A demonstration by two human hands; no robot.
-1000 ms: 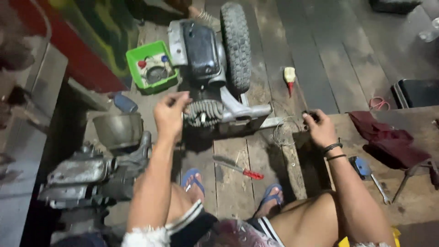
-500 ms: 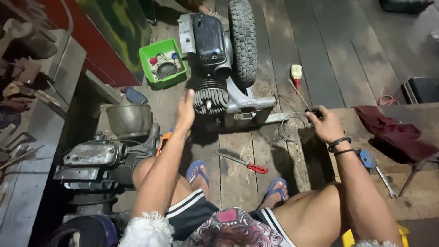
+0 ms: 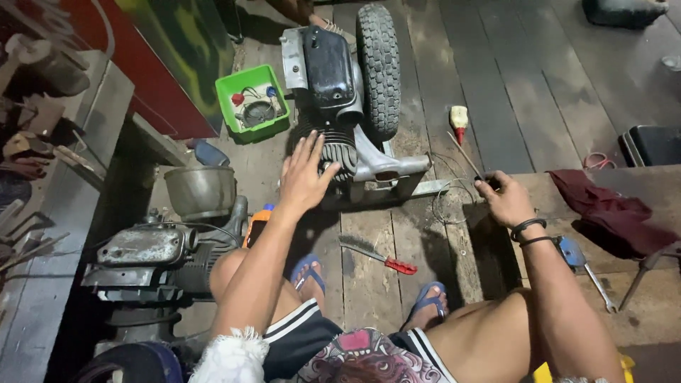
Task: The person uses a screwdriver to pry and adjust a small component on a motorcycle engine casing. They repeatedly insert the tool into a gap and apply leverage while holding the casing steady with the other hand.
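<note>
Right hand grip hides screwdriver handle. Left hand covers part of engine fins. Green tray contents too small to tell.

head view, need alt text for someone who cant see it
A seated person's left hand rests flat on the finned cylinder of a small engine lying on a wooden floor, while the right hand grips a screwdriver. A green tray and red-handled pliers lie nearby.

The left hand rests on the engine, a tray to its left, a screwdriver nearer the feet.
</note>
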